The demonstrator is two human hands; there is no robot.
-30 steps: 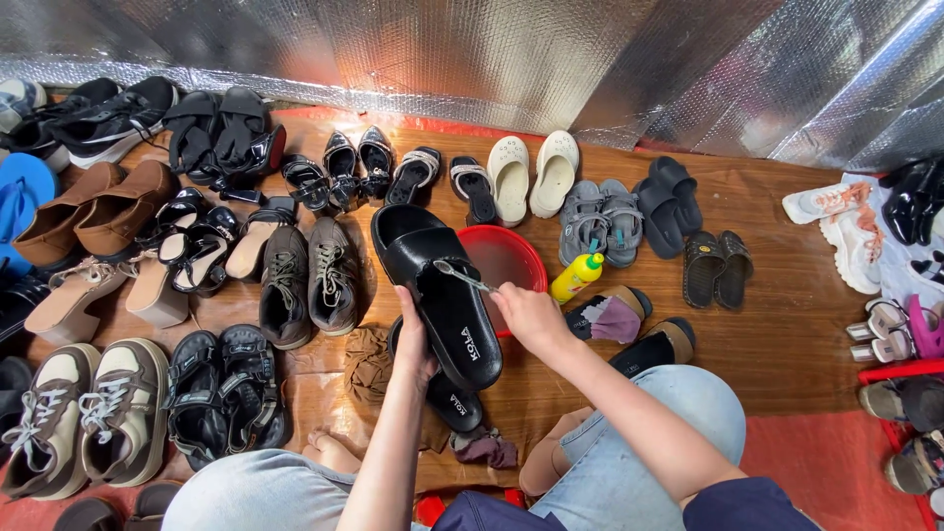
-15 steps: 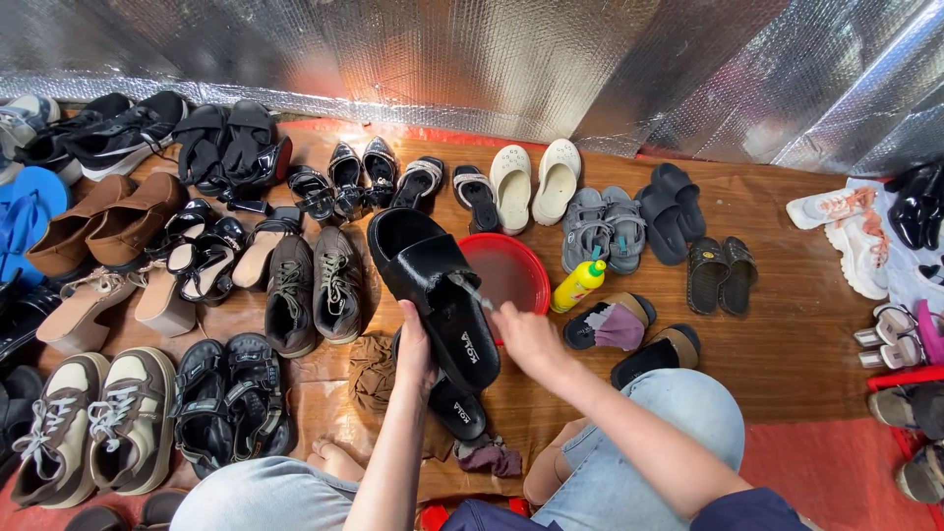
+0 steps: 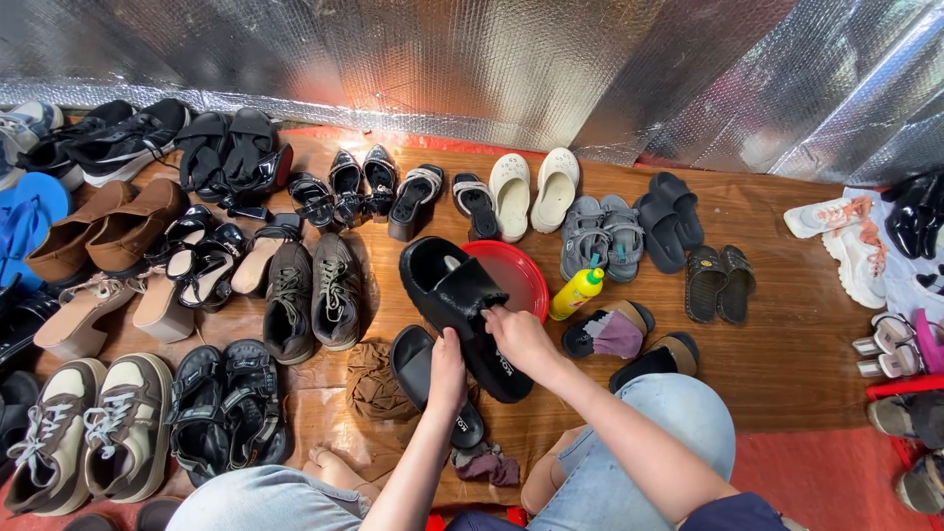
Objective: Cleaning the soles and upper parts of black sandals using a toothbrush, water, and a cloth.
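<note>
Black rubber fills the middle of the view: a chunky slide sandal [image 3: 462,315] is held up over the near edge of a red basin [image 3: 526,280], just off centre toward twelve o'clock from the person's knees. The left hand [image 3: 447,369] closes around the sandal's heel end from below, fingers wrapped and gripping. The right hand [image 3: 516,334] is curled tight at the strap, fingertips pressed to the upper; whether it pinches a small cloth or brush there I cannot tell. The sandal's mate [image 3: 433,383] lies flat on the wet wooden floor [image 3: 787,374] under the left wrist, at about seven o'clock from the held one. A yellow bottle with a green cap [image 3: 576,292] lies at three o'clock from the basin, and a brown rag [image 3: 379,383] sits at nine o'clock from the mate. Judging by this, one sandal is being worked on, its mate waits, and rows of shoes from nine round to three o'clock look untouched.
</note>
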